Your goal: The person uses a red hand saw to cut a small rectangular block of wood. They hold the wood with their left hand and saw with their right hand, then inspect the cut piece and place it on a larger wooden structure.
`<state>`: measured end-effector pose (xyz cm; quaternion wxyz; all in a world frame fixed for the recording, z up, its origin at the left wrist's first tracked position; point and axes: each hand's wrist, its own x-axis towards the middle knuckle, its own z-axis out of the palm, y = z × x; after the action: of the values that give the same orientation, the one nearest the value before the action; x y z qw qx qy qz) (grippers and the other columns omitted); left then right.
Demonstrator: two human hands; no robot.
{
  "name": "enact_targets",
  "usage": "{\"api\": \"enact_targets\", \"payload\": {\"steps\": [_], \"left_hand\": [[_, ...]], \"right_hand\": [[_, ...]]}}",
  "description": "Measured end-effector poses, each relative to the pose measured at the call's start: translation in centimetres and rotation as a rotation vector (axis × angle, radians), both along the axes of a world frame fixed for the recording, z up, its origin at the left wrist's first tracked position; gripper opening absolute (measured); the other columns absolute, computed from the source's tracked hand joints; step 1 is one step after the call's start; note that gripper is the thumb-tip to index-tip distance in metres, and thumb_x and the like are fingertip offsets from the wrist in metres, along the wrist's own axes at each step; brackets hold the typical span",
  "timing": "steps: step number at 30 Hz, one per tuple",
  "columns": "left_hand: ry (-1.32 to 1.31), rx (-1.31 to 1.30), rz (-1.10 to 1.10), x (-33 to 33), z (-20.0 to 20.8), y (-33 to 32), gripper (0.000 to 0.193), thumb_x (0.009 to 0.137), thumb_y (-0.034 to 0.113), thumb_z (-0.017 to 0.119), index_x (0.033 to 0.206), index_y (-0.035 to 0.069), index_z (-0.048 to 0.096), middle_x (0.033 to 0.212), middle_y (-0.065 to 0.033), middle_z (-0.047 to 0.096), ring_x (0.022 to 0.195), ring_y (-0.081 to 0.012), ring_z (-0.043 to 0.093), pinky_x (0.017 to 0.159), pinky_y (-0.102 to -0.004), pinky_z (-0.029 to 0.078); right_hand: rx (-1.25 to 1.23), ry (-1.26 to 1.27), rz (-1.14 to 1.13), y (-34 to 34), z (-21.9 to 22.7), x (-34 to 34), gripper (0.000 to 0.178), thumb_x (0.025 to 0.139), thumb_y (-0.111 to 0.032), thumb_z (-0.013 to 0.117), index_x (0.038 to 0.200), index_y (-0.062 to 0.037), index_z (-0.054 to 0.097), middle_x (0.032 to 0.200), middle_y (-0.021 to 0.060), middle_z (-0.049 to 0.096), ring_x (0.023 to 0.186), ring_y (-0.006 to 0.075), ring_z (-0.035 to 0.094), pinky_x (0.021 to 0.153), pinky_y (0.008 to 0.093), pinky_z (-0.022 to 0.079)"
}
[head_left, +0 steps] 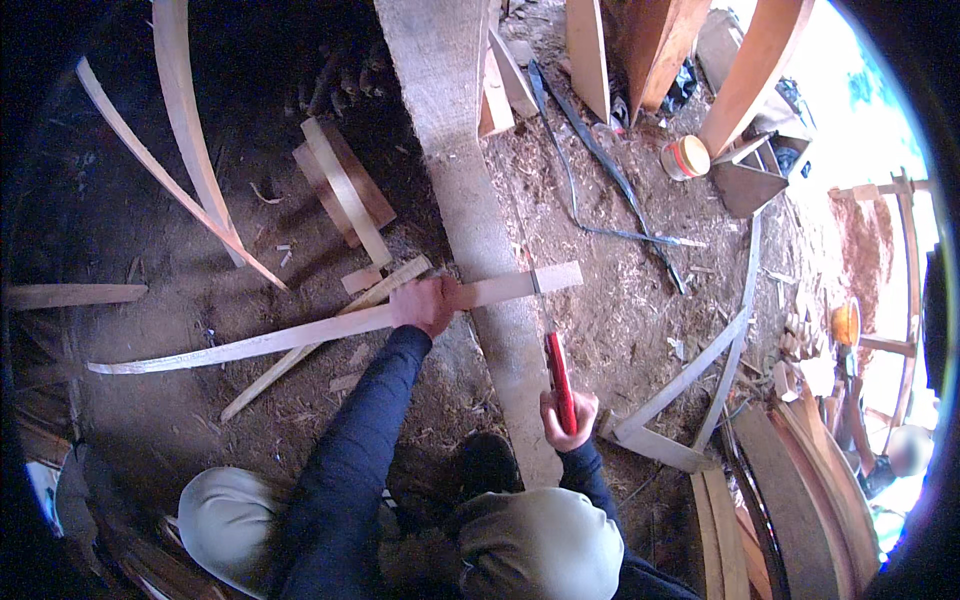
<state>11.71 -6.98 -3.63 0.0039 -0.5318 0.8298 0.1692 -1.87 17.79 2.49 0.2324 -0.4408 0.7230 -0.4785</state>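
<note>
A long, pale, curved wooden plank (270, 338) lies across a thick wooden beam (455, 190), its right end reaching past the beam. My left hand (425, 303) is closed over the plank near the beam's left edge and presses it down. Across the plank's right end runs a thin dark line. Below that end, my right hand (570, 420) grips a red-handled tool (561, 375) pointing away from me. The tool's working part is too narrow from here to make out its kind.
A thin batten (265, 385) and short wood blocks (345, 190) lie left of the beam. On the right are dark straps (600, 150), a jar (686, 158), a wooden toolbox (750, 180), an angled wooden frame (680, 380) and stacked curved planks (790, 500). Another person (885, 465) is at the far right.
</note>
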Motion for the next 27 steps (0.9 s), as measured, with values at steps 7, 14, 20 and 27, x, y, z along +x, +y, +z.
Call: {"api": "enact_targets", "payload": {"steps": [7,14,20,27], "left_hand": [[0.030,-0.039,-0.046,0.4,-0.6,0.4,0.032,0.082,0.040,0.054,0.070,0.014,0.068,0.069,-0.0132,0.066,0.066,-0.0319,0.066,0.063,-0.0462,0.053],[0.015,-0.079,-0.042,0.2,-1.0,0.3,0.031,0.082,0.040,0.054,0.074,0.014,0.069,0.069,-0.0143,0.066,0.065,-0.0334,0.065,0.061,-0.0461,0.053],[-0.041,0.020,-0.021,-0.5,0.3,0.0,0.027,0.082,0.032,0.056,0.069,0.012,0.068,0.071,-0.0156,0.066,0.067,-0.0346,0.066,0.065,-0.0454,0.053],[0.044,-0.112,-0.077,-0.6,-0.6,0.6,0.033,0.085,0.035,0.051,0.070,0.012,0.069,0.071,-0.0166,0.066,0.065,-0.0347,0.065,0.064,-0.0471,0.052]], "right_hand": [[0.028,-0.020,0.083,0.4,1.2,0.4,0.013,0.070,-0.007,0.062,0.060,-0.0073,0.053,0.047,0.0075,0.048,0.038,0.0202,0.050,0.043,0.0296,0.041],[0.010,0.012,-0.012,3.7,-0.7,0.5,0.011,0.068,-0.005,0.060,0.059,-0.0064,0.055,0.047,0.0071,0.049,0.039,0.0197,0.052,0.044,0.0295,0.042],[0.126,-0.142,0.003,-0.1,-0.3,-1.0,0.008,0.072,-0.006,0.062,0.066,-0.0034,0.058,0.051,0.0033,0.052,0.045,0.0107,0.053,0.046,0.0242,0.042],[0.041,0.002,-0.024,2.4,0.2,-0.1,0.008,0.071,-0.007,0.064,0.065,-0.0060,0.059,0.049,0.0052,0.049,0.042,0.0127,0.052,0.046,0.0266,0.042]]}}
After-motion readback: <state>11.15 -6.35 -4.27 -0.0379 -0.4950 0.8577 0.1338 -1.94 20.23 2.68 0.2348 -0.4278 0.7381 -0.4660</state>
